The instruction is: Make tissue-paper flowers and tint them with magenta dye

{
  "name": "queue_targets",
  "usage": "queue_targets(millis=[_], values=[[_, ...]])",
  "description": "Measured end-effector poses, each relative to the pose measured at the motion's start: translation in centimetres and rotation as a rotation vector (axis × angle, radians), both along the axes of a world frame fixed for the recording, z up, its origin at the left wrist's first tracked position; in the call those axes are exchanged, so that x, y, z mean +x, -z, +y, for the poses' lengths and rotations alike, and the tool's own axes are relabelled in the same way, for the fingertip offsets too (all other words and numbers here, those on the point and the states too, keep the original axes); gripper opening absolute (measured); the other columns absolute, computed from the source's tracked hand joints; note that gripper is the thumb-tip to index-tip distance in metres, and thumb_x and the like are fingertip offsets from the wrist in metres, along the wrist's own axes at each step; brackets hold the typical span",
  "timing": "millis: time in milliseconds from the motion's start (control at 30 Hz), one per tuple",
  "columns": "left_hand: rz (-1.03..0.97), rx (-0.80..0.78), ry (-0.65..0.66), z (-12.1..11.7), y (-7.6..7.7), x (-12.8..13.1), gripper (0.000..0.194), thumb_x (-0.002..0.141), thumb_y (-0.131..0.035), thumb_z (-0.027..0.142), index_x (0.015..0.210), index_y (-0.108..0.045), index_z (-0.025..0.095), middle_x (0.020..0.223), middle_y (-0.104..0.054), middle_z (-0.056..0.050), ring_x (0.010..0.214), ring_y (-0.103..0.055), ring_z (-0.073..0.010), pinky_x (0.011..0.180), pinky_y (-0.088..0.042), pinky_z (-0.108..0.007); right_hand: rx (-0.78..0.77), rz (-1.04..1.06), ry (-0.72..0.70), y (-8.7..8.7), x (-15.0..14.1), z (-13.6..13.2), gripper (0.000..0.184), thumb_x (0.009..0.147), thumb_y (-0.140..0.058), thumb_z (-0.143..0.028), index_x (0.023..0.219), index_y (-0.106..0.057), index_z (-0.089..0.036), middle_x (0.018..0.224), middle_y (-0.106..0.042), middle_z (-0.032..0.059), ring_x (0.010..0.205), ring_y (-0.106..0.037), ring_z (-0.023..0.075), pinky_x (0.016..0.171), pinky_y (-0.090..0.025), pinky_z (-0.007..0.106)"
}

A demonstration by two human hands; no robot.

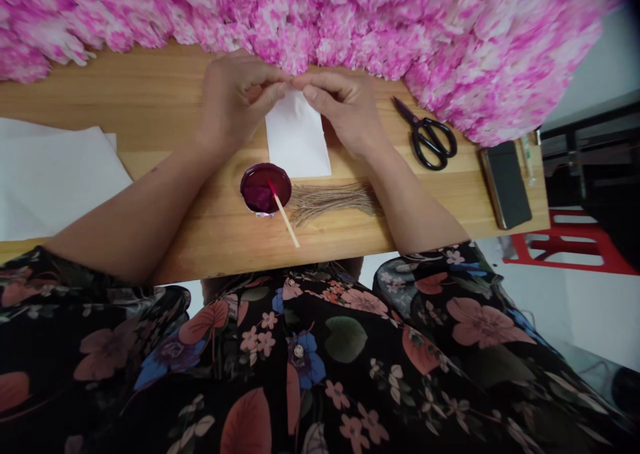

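Both of my hands meet above the far end of a white paper rectangle, fingertips almost touching. My left hand is closed, thumb and fingers pinched together. Facing it, my right hand pinches in the same way. Whatever lies between the fingertips is too small or hidden to make out. Just nearer to me is a small round dish of dark purple-red paste, with a thin wooden stick resting in it, its tip stained red. Beside the dish, a bundle of thin brown stems lies partly behind my right forearm.
Black-handled scissors and a dark phone lie to the right on the wooden table. White sheets are at the left. Pink and white artificial flowers line the back. A red stool stands beyond the right edge.
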State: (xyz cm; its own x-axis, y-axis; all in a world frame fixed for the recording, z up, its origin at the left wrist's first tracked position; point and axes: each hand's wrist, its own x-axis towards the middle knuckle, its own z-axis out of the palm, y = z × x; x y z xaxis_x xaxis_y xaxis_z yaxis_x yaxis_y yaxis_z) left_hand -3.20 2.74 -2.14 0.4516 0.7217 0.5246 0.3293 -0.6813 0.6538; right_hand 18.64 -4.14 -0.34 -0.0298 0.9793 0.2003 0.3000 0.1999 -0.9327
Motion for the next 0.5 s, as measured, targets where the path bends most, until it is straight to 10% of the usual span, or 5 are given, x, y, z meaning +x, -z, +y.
queue_targets(millis=[500], values=[[0.066,-0.018,-0.124,-0.3,-0.7,-0.1,0.014,0.087,-0.078,0.017,0.092,-0.082,0.03,0.099,-0.083,-0.006,0.104,-0.073,-0.0324,0.106,-0.052,-0.055,0.032,-0.013,-0.06,-0.3,0.2,-0.3,0.018,0.086,-0.078,-0.059,0.097,-0.09,-0.049,0.109,-0.089,-0.0021,0.103,-0.077,0.0278,0.094,-0.058,0.049]])
